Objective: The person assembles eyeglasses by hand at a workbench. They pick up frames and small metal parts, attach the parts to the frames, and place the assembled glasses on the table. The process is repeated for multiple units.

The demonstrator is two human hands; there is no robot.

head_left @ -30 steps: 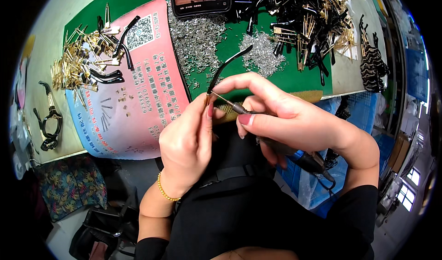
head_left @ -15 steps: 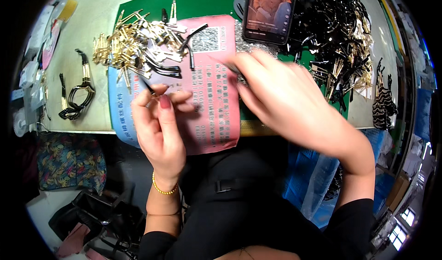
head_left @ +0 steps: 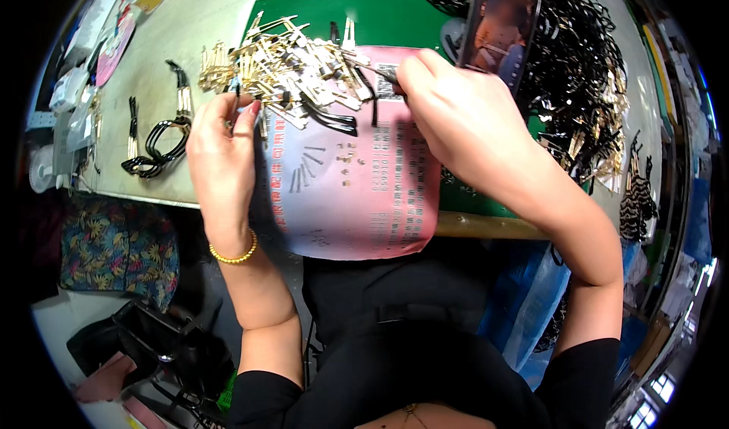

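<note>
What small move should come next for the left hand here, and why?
Probably lift one piece clear of the gold and black pile: the left hand has its fingertips pinched at the pile's left edge, while the right hand reaches in over the pink sheet.

The right hand [head_left: 456, 118] hides whatever its fingertips pinch; the phone [head_left: 501, 30] screen is blurred.

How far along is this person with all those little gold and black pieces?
Done, it seems: a heap of gold and black metal clips lies on the pink printed sheet. In hand: the left hand pinches a small dark piece at the heap's edge, and the right hand reaches over the sheet. Left: a big tangled pile of black and gold parts.
</note>
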